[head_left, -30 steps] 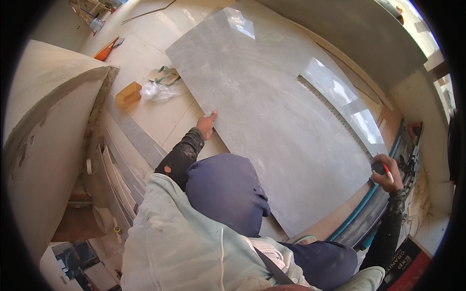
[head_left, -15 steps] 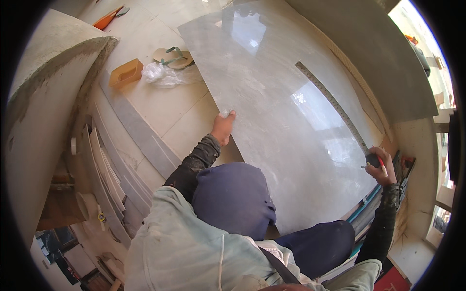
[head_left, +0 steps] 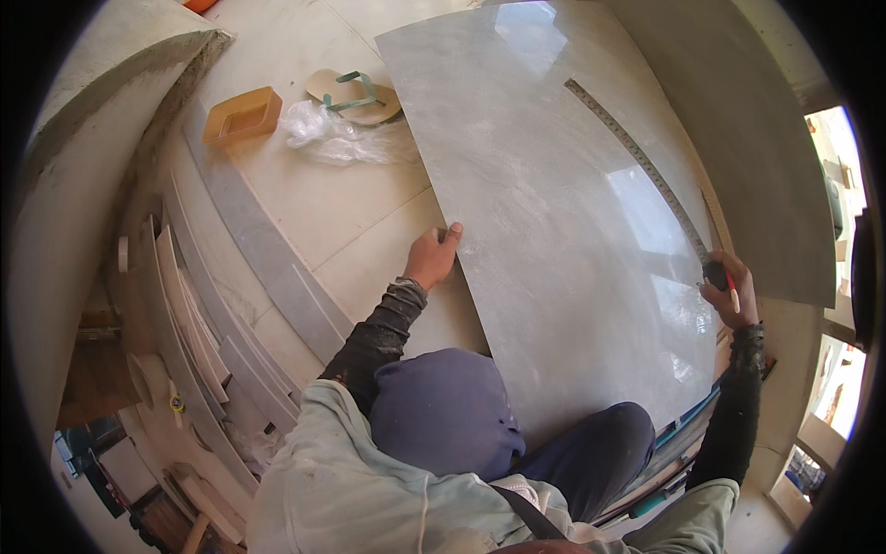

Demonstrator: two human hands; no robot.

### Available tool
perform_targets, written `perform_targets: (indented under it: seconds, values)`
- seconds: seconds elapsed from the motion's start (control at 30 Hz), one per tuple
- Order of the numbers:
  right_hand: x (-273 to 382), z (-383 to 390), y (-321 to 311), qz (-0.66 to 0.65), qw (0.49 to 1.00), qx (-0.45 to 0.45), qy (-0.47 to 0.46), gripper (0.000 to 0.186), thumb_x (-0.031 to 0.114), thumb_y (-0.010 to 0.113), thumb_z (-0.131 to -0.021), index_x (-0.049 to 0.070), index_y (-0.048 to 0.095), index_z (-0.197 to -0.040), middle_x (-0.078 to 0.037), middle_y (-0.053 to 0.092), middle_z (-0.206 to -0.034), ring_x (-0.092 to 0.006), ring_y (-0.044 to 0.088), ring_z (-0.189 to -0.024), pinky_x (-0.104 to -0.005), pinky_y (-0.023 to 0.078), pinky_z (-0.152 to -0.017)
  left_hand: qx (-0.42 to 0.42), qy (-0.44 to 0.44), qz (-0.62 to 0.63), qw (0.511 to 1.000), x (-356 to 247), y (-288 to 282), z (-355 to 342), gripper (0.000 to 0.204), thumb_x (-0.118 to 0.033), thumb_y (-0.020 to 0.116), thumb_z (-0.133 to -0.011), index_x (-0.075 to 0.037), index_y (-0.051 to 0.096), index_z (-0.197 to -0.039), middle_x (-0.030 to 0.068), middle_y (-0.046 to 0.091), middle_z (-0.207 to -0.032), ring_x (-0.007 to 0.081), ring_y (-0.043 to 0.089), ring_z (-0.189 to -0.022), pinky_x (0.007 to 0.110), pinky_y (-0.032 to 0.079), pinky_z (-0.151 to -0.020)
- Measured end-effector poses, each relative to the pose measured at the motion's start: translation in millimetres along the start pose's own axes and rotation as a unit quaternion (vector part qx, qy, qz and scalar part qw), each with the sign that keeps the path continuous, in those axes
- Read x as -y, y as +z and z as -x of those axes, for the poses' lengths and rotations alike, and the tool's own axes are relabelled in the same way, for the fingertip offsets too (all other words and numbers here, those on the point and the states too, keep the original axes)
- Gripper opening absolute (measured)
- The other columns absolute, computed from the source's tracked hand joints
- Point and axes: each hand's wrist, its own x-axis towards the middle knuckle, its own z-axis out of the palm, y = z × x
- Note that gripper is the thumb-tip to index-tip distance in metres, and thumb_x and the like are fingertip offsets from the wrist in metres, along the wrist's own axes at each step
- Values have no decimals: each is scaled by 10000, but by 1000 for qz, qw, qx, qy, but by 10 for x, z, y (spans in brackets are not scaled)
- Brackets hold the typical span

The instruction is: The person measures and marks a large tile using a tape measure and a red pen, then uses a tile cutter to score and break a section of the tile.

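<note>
Your left grip [head_left: 432, 258] is on the near left edge of that big, grey, glossy rectangular slab [head_left: 544, 249], thumb up on the rim and the other fingers curled in, looks like a pinch, though what they do underneath is hidden. My guess is that's to steady it. Your right grip [head_left: 735, 294] is closed round a dark, rounded tape measure case [head_left: 714, 274] over by the far right side, with a slim red-and-white pen [head_left: 735, 297] tucked in the same fingers, probably so you don't have to put it down. The thin, marked metal tape blade [head_left: 637, 152] runs out from there over the slab, away from you; can't tell if it's lying flat.

The slab itself is right in front of your knees, above the pale tiled floor [head_left: 369, 217]; I can't see what holds it up. Looks-wise, it's soft grey with faint cloudy streaks, polished enough to throw back bright window-like patches on the right and at the top.
</note>
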Motion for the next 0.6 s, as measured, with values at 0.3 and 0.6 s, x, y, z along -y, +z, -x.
perform_targets:
  seconds: [0.3,0.6]
  values:
    - [364,-248,1478,-86,974,-191,89,471,152,749,-715,-28,630,-1134,-157,634,-945,-279,649,-855,-377,519,-794,-304,301,-77,901,421,-1058,-1617,366,-272,649,-926,-15,587,-1179,216,556,-1268,395,494,-1248,476,403,-1052]
    - [979,-316,1805,-87,980,-135,116,470,136,725,-653,-9,648,-1093,-171,613,-949,-324,633,-845,-402,526,-776,-289,299,-124,901,401,-933,-1772,481,-242,581,-934,-32,492,-1358,228,489,-1356,406,446,-1298,516,332,-1113]
